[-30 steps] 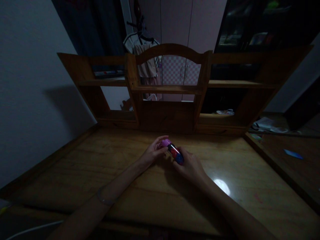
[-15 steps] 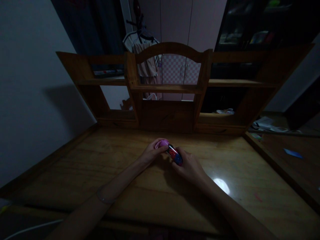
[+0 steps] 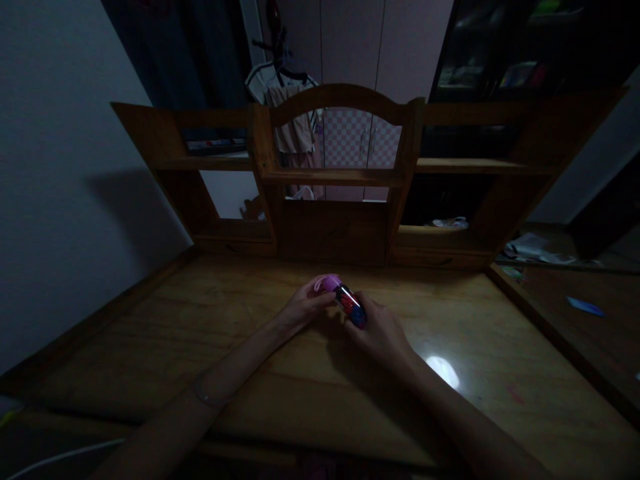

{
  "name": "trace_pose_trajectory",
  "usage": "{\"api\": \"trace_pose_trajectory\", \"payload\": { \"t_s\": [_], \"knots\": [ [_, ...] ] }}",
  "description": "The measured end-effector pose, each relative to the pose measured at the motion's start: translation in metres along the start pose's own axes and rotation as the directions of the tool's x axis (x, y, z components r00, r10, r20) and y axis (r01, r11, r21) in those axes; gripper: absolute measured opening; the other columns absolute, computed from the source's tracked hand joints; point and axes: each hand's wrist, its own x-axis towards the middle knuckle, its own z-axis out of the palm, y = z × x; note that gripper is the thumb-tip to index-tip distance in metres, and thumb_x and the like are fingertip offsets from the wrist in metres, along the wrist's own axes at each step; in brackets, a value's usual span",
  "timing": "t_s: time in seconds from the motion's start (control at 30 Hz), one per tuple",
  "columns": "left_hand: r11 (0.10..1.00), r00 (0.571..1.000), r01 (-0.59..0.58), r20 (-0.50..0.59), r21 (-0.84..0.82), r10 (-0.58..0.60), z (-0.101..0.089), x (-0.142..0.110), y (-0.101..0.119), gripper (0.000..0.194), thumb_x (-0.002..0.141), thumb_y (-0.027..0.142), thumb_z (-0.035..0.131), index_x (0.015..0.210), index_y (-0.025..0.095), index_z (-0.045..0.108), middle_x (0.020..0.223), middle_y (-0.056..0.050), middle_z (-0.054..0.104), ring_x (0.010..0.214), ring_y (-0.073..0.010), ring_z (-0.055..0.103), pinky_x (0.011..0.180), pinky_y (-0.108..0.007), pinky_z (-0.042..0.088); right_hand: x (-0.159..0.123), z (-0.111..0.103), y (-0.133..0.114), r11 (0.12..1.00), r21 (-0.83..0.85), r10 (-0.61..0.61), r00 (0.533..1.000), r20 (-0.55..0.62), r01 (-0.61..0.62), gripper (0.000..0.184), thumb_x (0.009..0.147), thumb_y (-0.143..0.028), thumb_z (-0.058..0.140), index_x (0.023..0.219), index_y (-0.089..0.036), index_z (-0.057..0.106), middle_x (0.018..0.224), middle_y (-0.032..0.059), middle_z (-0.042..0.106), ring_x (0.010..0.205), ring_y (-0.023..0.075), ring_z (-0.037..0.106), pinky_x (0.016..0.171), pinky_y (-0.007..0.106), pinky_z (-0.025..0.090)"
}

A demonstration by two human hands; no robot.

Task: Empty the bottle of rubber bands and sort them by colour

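Observation:
A small bottle (image 3: 351,307) with a glossy dark body, red and blue areas and a purple cap (image 3: 331,283) is held tilted just above the desk. My left hand (image 3: 306,303) is closed around the cap at the upper left end, thumb on the near side. A purple loop or strap shows beside the cap, by my fingers. My right hand (image 3: 379,328) wraps the lower right end of the body, which its fingers partly cover. What is inside the bottle is too dark to make out.
Under my hands spreads a wooden desk (image 3: 200,333) with a bright light reflection at right. A wooden shelf unit (image 3: 335,177) stands along its back edge, with a wall (image 3: 65,200) at left. A blue flat packet (image 3: 585,306) lies on the surface at right.
The purple cap has turned in my left hand, and its loop now shows at the upper left. My left fingers have shifted around it; my right hand keeps its hold nearly still.

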Motion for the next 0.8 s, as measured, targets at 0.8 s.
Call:
{"api": "trace_pose_trajectory", "payload": {
  "t_s": [0.8],
  "knots": [
    [0.998,1.000,-0.021,-0.003,-0.055,0.021,-0.0040,0.0010,-0.0034,0.051,0.071,0.017,0.079,0.120,0.024,0.064,0.141,-0.008,0.049,0.119,-0.0219,0.054,0.101,-0.033,0.044,0.0003,0.0035,0.0032,1.000,0.013,-0.011,1.000,0.022,0.011,0.028,0.082,-0.032,0.058,0.108,-0.020,0.054,0.090,0.0071,0.068,0.076,0.0204,0.063,0.064,0.025,0.036]
  ]
}}
